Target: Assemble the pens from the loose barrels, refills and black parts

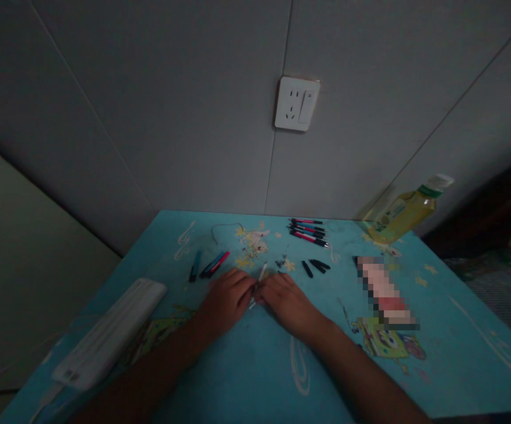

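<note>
My left hand and my right hand meet over the middle of the table, fingertips pressed together. Between them is a thin white rod, which looks like a pen part. Its ends stick out above and below my fingers; the middle is hidden. Left of my left hand lie a blue pen barrel and a pair of barrels, one blue and one red. Beyond my right hand are a short black pen piece and similar black pieces. Several whole pens lie in a row farther back.
A white power strip lies at the left on the blue patterned table cover. At the right is a blurred-out flat object. A bottle of yellow liquid stands at the back right. On the wall is a socket.
</note>
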`<state>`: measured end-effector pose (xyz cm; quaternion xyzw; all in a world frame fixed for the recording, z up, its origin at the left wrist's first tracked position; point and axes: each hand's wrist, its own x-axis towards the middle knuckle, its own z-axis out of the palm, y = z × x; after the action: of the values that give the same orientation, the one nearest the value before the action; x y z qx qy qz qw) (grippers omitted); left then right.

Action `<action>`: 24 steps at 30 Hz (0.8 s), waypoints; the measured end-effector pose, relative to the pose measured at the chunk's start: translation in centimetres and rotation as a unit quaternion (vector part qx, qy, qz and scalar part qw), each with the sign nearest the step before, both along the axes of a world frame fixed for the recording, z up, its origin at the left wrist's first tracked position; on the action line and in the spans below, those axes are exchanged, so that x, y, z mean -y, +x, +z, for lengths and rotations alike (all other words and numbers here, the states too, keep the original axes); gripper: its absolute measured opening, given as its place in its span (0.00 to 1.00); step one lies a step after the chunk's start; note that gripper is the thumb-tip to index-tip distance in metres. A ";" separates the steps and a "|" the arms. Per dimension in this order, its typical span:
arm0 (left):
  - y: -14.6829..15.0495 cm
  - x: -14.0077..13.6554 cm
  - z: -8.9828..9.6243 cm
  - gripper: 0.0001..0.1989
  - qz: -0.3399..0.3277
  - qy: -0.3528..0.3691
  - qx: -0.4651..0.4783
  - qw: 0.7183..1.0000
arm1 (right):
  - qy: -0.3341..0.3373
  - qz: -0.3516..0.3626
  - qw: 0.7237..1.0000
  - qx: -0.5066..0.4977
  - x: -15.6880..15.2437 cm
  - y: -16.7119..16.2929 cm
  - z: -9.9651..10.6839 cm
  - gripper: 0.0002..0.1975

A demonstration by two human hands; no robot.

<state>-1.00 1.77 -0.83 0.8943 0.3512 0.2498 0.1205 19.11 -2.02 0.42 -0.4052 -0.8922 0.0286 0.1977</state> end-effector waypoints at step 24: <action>-0.7 -0.8 0.6 0.08 0.069 0.004 0.055 0.996 | 0.014 -0.156 0.988 -0.019 -1.1 2.9 0.9 0.09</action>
<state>-1.72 2.58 -0.23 0.8532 0.4038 0.3082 0.1184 22.04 -0.93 1.30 -0.5358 -0.8146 -0.0071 0.2220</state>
